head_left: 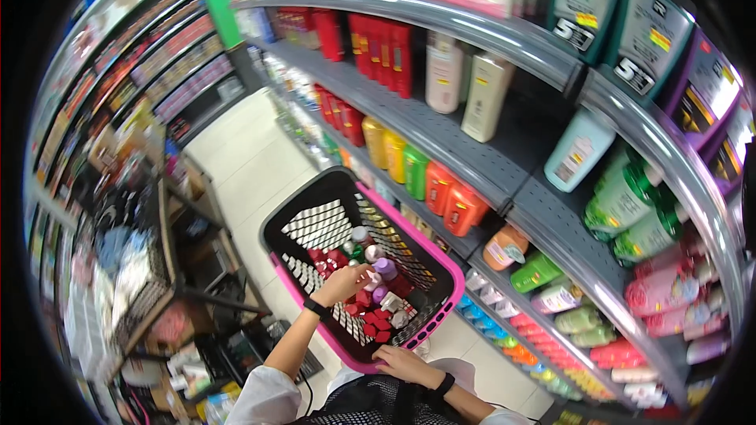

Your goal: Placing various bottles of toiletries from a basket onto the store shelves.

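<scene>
A black plastic shopping basket (434,310) with pink trim is before me. It holds several bottles with red, white, green and purple caps, among them a purple-capped bottle (385,267) and a cluster of red caps (375,323). My left hand (344,284) reaches over the left side into the basket, its fingers at a white-capped bottle (372,280). Whether they grip it is not clear. At the near end, my right hand (409,364) has its fingers curled over the basket's rim.
Grey metal shelves (455,183) run along the right, with pump bottles (620,195), orange bottles (463,206) and boxes. To the left stands a cluttered rack (162,248) with clothing and boxes. Pale floor tiles (251,147) lie between them; stocked wall shelves (177,53) are farther back.
</scene>
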Demonstrator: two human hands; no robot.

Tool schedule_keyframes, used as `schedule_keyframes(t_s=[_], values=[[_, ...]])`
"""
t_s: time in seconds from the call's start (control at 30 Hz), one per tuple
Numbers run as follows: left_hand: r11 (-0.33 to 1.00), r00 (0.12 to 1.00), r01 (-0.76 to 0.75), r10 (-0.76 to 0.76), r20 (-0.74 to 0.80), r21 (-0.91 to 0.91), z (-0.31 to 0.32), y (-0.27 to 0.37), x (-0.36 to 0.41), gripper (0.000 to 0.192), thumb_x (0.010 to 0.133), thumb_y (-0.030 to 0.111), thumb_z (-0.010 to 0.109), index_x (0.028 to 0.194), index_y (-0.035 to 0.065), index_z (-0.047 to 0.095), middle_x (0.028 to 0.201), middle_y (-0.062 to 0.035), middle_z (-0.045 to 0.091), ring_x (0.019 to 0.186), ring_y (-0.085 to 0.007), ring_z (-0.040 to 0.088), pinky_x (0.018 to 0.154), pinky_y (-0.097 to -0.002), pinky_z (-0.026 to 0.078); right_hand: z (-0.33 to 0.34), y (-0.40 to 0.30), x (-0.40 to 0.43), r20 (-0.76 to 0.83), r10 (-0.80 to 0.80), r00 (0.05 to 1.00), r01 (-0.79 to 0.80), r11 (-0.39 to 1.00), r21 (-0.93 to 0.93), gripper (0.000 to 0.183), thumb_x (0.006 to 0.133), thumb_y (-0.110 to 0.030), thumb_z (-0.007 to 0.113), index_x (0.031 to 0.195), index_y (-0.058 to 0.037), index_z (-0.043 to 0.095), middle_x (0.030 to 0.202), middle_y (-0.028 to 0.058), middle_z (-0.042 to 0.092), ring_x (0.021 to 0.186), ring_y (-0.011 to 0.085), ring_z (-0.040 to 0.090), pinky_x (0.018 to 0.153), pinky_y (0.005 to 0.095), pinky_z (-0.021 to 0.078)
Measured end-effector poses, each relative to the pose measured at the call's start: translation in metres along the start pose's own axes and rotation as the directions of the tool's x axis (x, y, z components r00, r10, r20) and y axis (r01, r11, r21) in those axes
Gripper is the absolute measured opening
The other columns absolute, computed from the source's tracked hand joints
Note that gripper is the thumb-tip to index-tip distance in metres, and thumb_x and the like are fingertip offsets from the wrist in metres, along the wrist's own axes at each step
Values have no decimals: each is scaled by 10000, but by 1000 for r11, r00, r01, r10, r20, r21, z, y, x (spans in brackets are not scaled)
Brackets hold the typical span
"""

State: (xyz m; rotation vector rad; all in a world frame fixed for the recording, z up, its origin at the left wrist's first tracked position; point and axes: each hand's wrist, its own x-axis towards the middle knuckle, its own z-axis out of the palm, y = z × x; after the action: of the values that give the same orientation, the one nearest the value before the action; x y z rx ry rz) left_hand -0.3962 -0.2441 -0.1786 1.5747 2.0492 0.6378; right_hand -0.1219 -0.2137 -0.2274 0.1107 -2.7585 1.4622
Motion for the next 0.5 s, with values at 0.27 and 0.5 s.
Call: schedule_keyframes(t_s=[0.27,0.5], values=[[931,935,-335,308,176,145,92,-250,168,357,810,248,622,1100,48,570,1018,-230,638,945,-432,611,799,-522,491,9,-29,52,-487,447,750,-431,890,152,223,910,-225,585,1071,-73,613,1079,78,609,1005,258,608,858,358,494],[994,897,95,-111,428,57,191,-245,235,735,770,290,648,1391,15,366,1237,-268,563,1161,-385,555,945,-396,459,52,-55,65,-909,412,63,-798,568,202,495,788,-133,704,1250,-123,527,1377,219,366,1199,415,462,1004,443,416]])
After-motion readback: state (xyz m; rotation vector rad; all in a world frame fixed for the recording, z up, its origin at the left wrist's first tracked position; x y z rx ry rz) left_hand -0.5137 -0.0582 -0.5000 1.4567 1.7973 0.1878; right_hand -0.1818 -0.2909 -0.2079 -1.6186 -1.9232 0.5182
